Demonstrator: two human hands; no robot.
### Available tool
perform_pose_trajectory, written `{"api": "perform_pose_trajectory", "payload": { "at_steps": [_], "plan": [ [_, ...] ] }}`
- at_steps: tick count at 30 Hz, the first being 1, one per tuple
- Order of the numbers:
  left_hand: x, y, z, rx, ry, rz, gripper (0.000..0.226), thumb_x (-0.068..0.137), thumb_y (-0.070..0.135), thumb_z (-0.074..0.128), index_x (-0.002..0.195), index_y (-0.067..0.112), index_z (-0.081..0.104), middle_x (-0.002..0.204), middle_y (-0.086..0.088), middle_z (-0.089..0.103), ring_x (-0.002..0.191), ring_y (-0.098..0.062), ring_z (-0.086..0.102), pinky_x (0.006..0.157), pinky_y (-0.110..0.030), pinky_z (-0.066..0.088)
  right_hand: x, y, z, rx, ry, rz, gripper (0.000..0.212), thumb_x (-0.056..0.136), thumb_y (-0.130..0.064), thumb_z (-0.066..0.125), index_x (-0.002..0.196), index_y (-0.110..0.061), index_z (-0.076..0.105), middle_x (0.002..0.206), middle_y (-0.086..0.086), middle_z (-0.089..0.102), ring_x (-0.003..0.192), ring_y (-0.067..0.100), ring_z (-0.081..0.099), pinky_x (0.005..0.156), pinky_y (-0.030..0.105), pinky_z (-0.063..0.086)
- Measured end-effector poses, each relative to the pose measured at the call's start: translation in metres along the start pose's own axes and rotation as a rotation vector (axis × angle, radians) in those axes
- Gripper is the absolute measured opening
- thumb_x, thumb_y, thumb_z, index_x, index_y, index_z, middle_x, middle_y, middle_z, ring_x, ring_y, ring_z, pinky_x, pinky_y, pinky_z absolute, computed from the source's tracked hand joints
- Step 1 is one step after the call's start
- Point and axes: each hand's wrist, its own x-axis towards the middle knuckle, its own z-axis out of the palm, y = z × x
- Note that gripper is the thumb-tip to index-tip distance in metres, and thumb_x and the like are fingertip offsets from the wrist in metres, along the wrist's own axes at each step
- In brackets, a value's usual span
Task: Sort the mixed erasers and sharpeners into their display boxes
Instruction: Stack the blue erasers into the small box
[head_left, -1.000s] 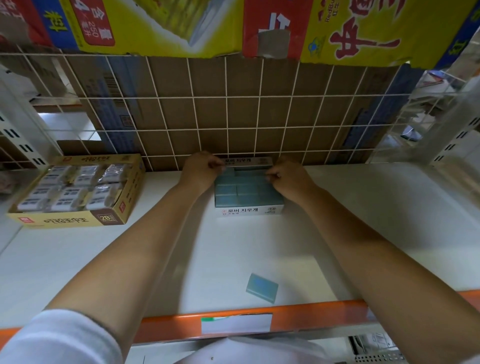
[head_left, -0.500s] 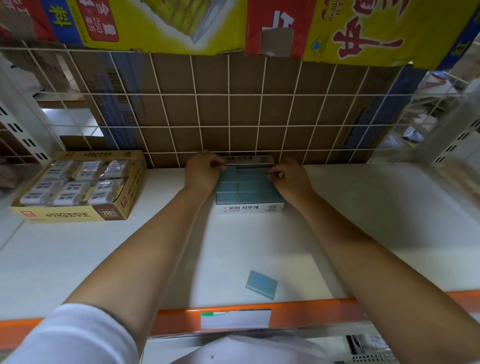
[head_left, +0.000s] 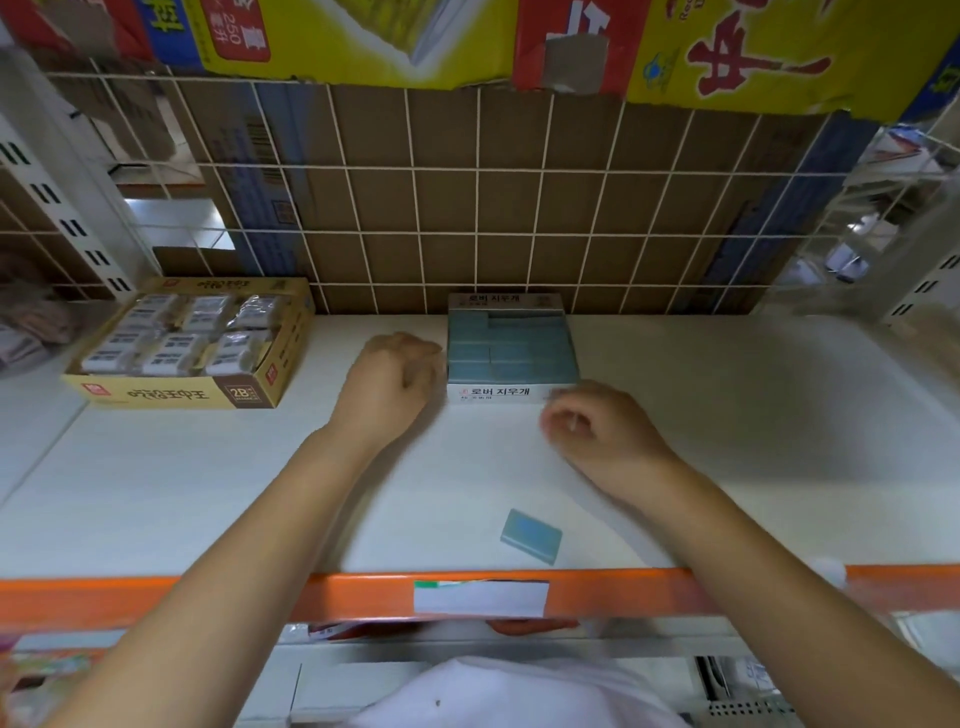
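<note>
Nearby, eraser (head_left: 531, 535) below right hand (head_left: 602, 431).

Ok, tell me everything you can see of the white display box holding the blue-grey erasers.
The white display box is a shallow open-topped carton, apparently card, with Korean lettering on its front and back walls. It sits flat on the white shelf, its back against the wire grid. Blue-grey erasers fill it in neat rows, with one gap at the back left. The left hand lies beside its left wall; contact is unclear. The right hand is blurred near its front right corner.
</note>
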Motion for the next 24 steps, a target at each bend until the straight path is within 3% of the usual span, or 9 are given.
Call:
{"api": "perform_pose_trajectory", "payload": {
  "at_steps": [3, 9, 12, 15, 18, 21, 24],
  "plan": [
    [-0.031, 0.002, -0.005, 0.079, -0.078, -0.060, 0.042, 0.081, 0.022, 0.040, 0.110, 0.010, 0.068, 0.109, -0.009, 0.066, 0.103, -0.032, 0.054, 0.084, -0.022, 0.032, -0.030, -0.001, 0.006, 0.046, -0.147, 0.016, 0.012, 0.085, -0.026, 0.062, 0.087, -0.016, 0.069, 0.085, -0.008, 0.053, 0.071, -0.002, 0.047, 0.068, 0.013, 0.035],
    [-0.059, 0.019, -0.008, 0.099, -0.116, -0.036, 0.059, 0.079, 0.046, 0.030, 0.107, 0.012, 0.069, 0.105, -0.008, 0.067, 0.098, -0.032, 0.055, 0.084, -0.023, 0.034, -0.047, -0.002, 0.005, 0.107, -0.205, 0.087, 0.022, 0.080, -0.032, 0.069, 0.096, -0.017, 0.069, 0.090, -0.010, 0.052, 0.076, -0.001, 0.048, 0.069, 0.010, 0.037],
    [-0.061, 0.023, -0.007, 0.102, -0.117, -0.039, 0.059, 0.079, 0.046, 0.029, 0.109, 0.015, 0.069, 0.106, -0.005, 0.066, 0.100, -0.030, 0.054, 0.084, -0.022, 0.033, -0.052, -0.005, 0.003, 0.098, -0.280, 0.101, 0.023, 0.078, -0.031, 0.072, 0.098, -0.021, 0.069, 0.093, -0.011, 0.049, 0.083, 0.001, 0.048, 0.074, 0.014, 0.039],
    [-0.063, 0.023, -0.004, 0.101, -0.121, -0.027, 0.056, 0.080, 0.045, 0.031, 0.108, 0.016, 0.070, 0.105, -0.005, 0.067, 0.099, -0.030, 0.055, 0.084, -0.024, 0.034, -0.054, -0.009, 0.002, 0.100, -0.323, 0.105, 0.012, 0.077, -0.025, 0.073, 0.086, -0.029, 0.066, 0.096, -0.007, 0.049, 0.091, 0.006, 0.048, 0.079, 0.017, 0.038],
    [-0.065, 0.023, -0.002, 0.101, -0.130, -0.015, 0.054, 0.081, 0.045, 0.033, 0.108, 0.016, 0.070, 0.105, -0.006, 0.067, 0.099, -0.031, 0.056, 0.084, -0.026, 0.036, -0.055, -0.010, 0.002, 0.123, -0.331, 0.101, 0.016, 0.075, -0.019, 0.074, 0.077, -0.030, 0.062, 0.093, -0.009, 0.052, 0.090, 0.006, 0.049, 0.080, 0.017, 0.039],
    [-0.064, 0.025, -0.003, 0.091, -0.124, -0.027, 0.044, 0.084, 0.038, 0.041, 0.109, 0.016, 0.069, 0.108, -0.005, 0.066, 0.102, -0.030, 0.054, 0.085, -0.024, 0.034, -0.056, -0.009, 0.002, 0.191, -0.298, 0.123, 0.019, 0.074, -0.012, 0.074, 0.076, -0.026, 0.061, 0.085, -0.009, 0.060, 0.080, -0.002, 0.051, 0.068, 0.006, 0.038],
    [-0.057, 0.026, -0.005, 0.070, -0.099, -0.018, 0.044, 0.082, 0.034, 0.041, 0.109, 0.013, 0.069, 0.109, -0.005, 0.065, 0.103, -0.029, 0.053, 0.086, -0.024, 0.034, -0.051, -0.007, 0.000, 0.277, -0.232, 0.138, 0.026, 0.072, -0.002, 0.073, 0.071, -0.025, 0.061, 0.074, -0.006, 0.059, 0.066, 0.001, 0.050, 0.061, 0.006, 0.038]
  ]
}}
